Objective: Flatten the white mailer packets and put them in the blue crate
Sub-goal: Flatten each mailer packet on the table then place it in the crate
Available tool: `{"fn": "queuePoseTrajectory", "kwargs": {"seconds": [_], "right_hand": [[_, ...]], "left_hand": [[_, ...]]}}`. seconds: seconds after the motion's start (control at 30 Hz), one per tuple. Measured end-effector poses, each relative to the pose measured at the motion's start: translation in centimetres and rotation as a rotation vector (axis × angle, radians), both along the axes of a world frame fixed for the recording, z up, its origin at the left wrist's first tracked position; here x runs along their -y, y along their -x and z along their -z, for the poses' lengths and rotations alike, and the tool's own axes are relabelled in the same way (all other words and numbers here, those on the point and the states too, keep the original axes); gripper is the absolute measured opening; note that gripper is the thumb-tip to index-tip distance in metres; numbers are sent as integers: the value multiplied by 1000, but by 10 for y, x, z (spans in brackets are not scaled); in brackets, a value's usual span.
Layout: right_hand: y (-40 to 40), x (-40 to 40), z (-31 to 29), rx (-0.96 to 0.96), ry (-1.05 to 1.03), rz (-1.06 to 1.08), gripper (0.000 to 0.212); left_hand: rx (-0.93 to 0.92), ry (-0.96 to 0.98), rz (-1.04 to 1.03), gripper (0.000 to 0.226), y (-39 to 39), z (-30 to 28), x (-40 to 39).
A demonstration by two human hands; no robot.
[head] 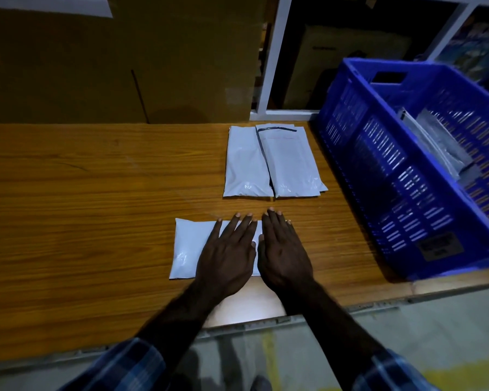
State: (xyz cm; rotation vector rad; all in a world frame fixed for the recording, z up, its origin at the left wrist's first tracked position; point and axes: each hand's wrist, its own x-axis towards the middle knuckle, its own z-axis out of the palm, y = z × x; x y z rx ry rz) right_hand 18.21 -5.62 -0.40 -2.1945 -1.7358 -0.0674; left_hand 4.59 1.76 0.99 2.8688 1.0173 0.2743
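Note:
A white mailer packet (188, 248) lies flat near the front of the wooden table (82, 207). My left hand (229, 255) and my right hand (283, 249) press down on its right half, side by side, with straight fingers. Farther back, two more white mailer packets (271, 162) lie next to each other, overlapping slightly. The blue crate (401, 176) stands at the right end of the table. Flat packets (435, 142) lie inside it.
A large brown cardboard box (124, 57) stands behind the table at the left. A white shelf frame (274, 60) rises behind the crate. The table's front edge (266, 323) runs just below my wrists, with floor beneath.

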Motion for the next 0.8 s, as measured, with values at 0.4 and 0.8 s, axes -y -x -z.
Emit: {"fn": "queuePoseTrajectory", "kwargs": {"seconds": [0.4, 0.8], "right_hand": [[-1, 2, -2, 11, 26, 1, 53], [61, -25, -4, -28, -56, -239, 46]], "left_hand": [[33, 122, -215, 65, 77, 1, -30], [-15, 108, -214, 62, 76, 4, -29]]}}
